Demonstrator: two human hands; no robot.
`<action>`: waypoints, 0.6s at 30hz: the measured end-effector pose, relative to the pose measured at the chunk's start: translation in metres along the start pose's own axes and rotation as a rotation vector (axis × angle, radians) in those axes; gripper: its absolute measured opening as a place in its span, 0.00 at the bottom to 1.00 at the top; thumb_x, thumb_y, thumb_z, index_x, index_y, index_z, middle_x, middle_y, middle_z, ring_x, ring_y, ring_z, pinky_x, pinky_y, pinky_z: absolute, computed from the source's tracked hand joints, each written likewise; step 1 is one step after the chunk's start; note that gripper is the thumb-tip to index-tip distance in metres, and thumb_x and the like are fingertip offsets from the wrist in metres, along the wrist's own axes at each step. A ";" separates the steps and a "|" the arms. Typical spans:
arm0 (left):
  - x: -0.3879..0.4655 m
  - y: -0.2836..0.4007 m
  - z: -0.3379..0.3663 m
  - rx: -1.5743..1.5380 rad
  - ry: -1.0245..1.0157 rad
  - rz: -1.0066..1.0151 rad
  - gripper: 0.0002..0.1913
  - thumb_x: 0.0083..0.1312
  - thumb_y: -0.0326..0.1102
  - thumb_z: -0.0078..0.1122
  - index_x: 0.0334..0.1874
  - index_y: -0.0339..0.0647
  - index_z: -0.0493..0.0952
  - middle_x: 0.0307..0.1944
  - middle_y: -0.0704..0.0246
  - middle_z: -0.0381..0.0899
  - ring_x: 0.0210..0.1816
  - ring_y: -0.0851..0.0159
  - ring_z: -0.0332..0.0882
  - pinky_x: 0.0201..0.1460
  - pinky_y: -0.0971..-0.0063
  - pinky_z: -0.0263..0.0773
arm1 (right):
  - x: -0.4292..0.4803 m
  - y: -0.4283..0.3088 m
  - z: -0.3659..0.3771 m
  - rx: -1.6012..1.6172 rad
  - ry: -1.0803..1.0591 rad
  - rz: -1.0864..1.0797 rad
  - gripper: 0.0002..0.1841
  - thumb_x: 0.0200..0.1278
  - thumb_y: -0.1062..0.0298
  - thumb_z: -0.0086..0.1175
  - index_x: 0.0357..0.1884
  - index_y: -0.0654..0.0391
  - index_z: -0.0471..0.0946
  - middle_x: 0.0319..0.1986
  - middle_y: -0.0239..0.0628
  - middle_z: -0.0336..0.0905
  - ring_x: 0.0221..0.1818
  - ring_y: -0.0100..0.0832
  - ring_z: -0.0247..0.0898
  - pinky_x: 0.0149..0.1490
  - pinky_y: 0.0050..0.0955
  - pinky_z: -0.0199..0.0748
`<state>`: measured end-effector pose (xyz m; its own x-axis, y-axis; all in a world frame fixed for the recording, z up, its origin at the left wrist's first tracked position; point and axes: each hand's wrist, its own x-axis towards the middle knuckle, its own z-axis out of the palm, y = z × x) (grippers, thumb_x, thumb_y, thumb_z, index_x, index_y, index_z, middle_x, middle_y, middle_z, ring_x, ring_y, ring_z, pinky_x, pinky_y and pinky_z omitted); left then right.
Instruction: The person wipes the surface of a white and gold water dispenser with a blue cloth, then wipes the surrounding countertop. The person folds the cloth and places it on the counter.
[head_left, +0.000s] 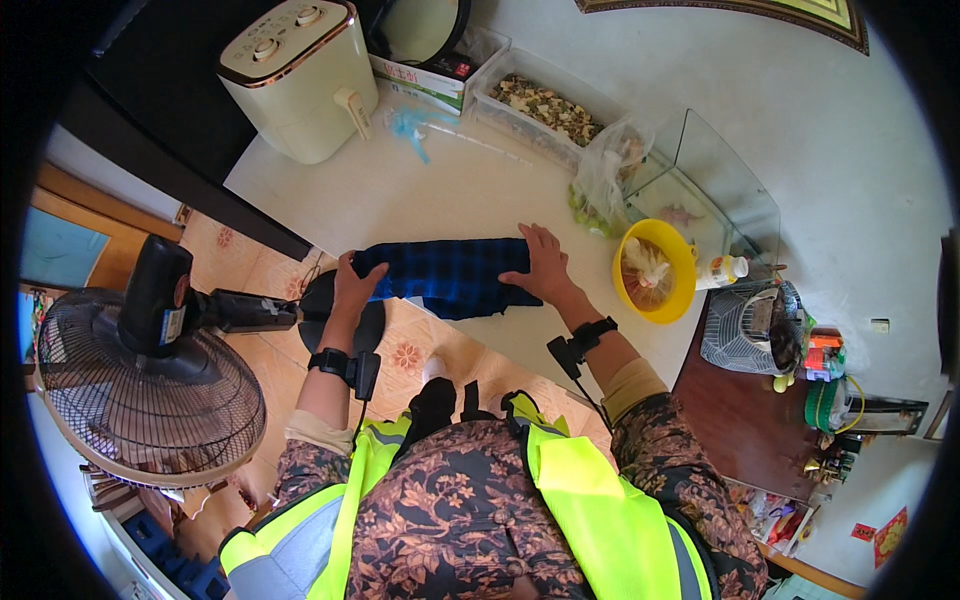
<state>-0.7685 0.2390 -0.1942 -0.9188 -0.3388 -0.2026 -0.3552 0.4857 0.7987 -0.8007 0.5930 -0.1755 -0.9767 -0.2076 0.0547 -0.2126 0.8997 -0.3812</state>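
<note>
A dark blue and black plaid cloth, folded into a long strip (450, 271), lies along the near edge of the pale tabletop (337, 202), and a loose part of it hangs at its lower side. My left hand (357, 281) is at the cloth's left end, thumb over the top and fingers around the end. My right hand (546, 268) touches its right end, with thumb and fingers spread apart. Whether the right fingers pinch any fabric cannot be told. Both wrists wear black straps with small devices.
A cream air fryer (307, 97) stands back left. Behind are a clear plastic bin (525, 131) and a plastic bag (607, 165). At right stand a yellow bowl (686, 262), a white bottle (724, 271) and a glass tank (724, 180). A fan (150, 382) is left of me.
</note>
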 end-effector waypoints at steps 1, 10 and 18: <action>-0.003 -0.001 -0.001 -0.033 -0.033 0.006 0.35 0.55 0.37 0.71 0.64 0.32 0.65 0.57 0.51 0.75 0.56 0.54 0.75 0.60 0.66 0.69 | -0.005 -0.002 0.002 0.016 -0.013 0.031 0.45 0.46 0.49 0.71 0.66 0.52 0.63 0.63 0.47 0.65 0.67 0.49 0.56 0.63 0.52 0.60; -0.012 0.017 0.008 -0.342 0.116 -0.034 0.21 0.53 0.28 0.69 0.49 0.31 0.74 0.37 0.61 0.83 0.37 0.63 0.80 0.40 0.70 0.74 | -0.011 -0.008 0.004 0.792 -0.065 0.490 0.29 0.50 0.68 0.69 0.55 0.59 0.71 0.39 0.42 0.79 0.42 0.37 0.76 0.48 0.33 0.75; -0.053 0.080 0.060 -0.039 0.012 0.632 0.23 0.56 0.27 0.63 0.56 0.36 0.73 0.52 0.53 0.76 0.53 0.49 0.76 0.57 0.64 0.71 | -0.008 -0.061 0.002 1.529 -0.041 0.613 0.19 0.59 0.70 0.62 0.52 0.60 0.73 0.40 0.35 0.76 0.41 0.29 0.73 0.44 0.27 0.78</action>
<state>-0.7591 0.3446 -0.1536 -0.9470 -0.0056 0.3213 0.2620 0.5654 0.7821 -0.7797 0.5395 -0.1544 -0.8922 -0.0178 -0.4512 0.4302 -0.3375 -0.8373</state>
